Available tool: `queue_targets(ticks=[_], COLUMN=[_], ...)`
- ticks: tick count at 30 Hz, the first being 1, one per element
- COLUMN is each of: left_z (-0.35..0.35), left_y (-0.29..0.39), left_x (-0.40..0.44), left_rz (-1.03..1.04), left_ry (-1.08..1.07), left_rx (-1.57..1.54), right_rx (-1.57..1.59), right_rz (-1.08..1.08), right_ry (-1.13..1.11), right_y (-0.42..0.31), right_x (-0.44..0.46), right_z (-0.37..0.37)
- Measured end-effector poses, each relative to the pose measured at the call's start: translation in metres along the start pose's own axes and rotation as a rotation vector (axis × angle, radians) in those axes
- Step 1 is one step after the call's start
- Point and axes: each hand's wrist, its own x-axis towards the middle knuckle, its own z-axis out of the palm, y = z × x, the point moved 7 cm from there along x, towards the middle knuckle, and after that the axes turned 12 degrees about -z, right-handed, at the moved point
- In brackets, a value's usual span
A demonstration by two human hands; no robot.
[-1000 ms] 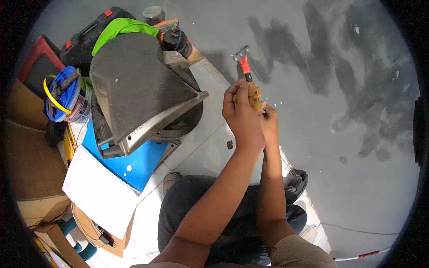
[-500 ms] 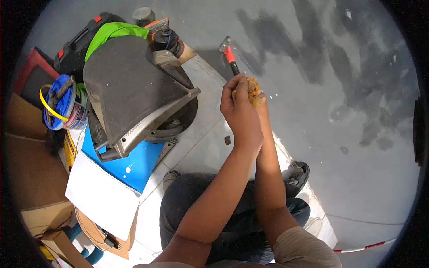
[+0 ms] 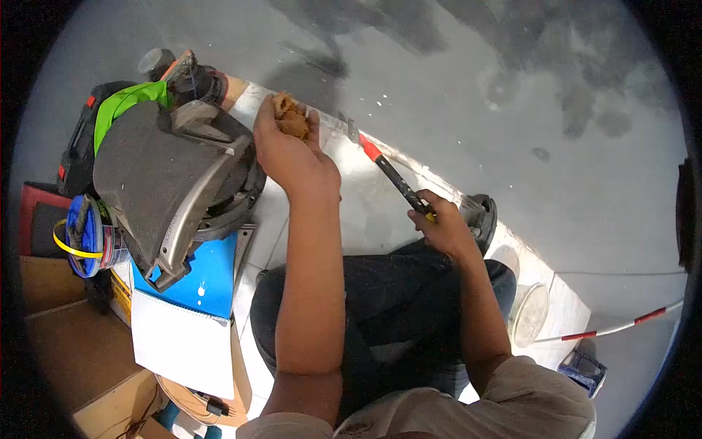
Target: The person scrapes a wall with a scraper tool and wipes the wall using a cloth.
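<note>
My left hand (image 3: 292,157) holds a crumpled orange-brown clump (image 3: 292,121), its fingers curled around the sides; the clump's exact kind does not show. To the right, my right hand (image 3: 446,227) grips the lower end of a scraper (image 3: 395,179) with a black handle, a red neck and a thin grey metal head. The scraper's head points up and left, toward the left hand but apart from it. Below both hands are my bent legs in dark trousers.
At left stands a large dark grey hood-shaped object (image 3: 161,183) on a blue sheet (image 3: 201,282). Near it are a spiral notebook (image 3: 183,333), a bucket with a yellow handle (image 3: 86,238) and cardboard boxes (image 3: 80,340). A round lid (image 3: 530,314) and a red-white strip (image 3: 614,333) lie right.
My hands have moved apart. The left one carries the clump leftward in view, while the right one has come down and right with the scraper. The camera view has shifted too.
</note>
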Motion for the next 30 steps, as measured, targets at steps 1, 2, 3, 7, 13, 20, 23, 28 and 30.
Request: queue_targets(ticks=[1, 2, 3, 7, 13, 20, 23, 28, 30], left_z=[-0.001, -0.002, -0.002, -0.001, -0.011, -0.006, -0.011, -0.032, -0.043], left_y=[-0.003, -0.005, -0.007, -0.019, -0.042, -0.051, -0.061, -0.090, -0.103], left_x=[0.000, 0.000, -0.001, -0.004, 0.004, 0.004, 0.004, 0.007, 0.009], left_rz=[-0.005, -0.008, -0.009, 0.004, -0.002, -0.039, -0.075, -0.088, -0.132], left_ry=[0.000, -0.002, -0.003, -0.007, -0.020, -0.212, -0.185, -0.217, -0.212], left_rx=[0.010, 0.013, 0.013, 0.085, 0.172, 0.284, 0.318, 0.499, 0.562], right_rx=[-0.048, -0.071, -0.094, -0.134, 0.036, 0.118, 0.051, -0.152, -0.109], right_rz=[-0.054, -0.083, -0.112, -0.143, -0.079, -0.092, -0.120, -0.073, -0.090], right_ry=[0.032, 0.047, 0.062, 0.264, 0.300, 0.292, 0.264, 0.345, 0.341], right_y=[0.006, 0.011, 0.016, 0.035, 0.049, 0.056, 0.072, 0.080, 0.073], right_x=[-0.010, -0.014, -0.018, -0.014, 0.005, 0.012, 0.019, 0.018, 0.024], right_z=[-0.008, -0.010, -0.012, -0.026, -0.016, -0.038, -0.048, -0.062, -0.057])
